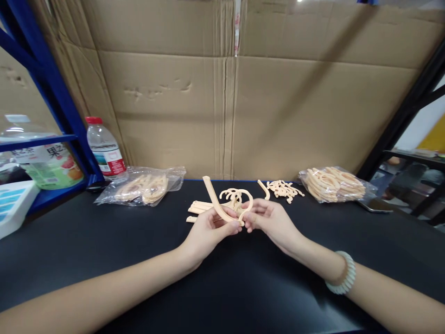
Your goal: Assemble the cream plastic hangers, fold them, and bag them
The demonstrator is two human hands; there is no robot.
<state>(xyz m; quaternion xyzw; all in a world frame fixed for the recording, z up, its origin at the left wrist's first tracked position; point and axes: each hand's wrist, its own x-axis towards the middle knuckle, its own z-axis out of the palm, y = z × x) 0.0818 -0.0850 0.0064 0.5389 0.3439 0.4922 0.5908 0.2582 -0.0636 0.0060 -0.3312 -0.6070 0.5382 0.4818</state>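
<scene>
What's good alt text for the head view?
Two bare hands, left hand and right hand, together hold a curved tan piece above a black table. Behind lie loose tan pieces, two clear bags of them and a water bottle against cardboard.

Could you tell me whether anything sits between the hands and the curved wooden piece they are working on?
Nothing visible does: the left hand and right hand both already grip the curved wooden piece above the black table.
</scene>
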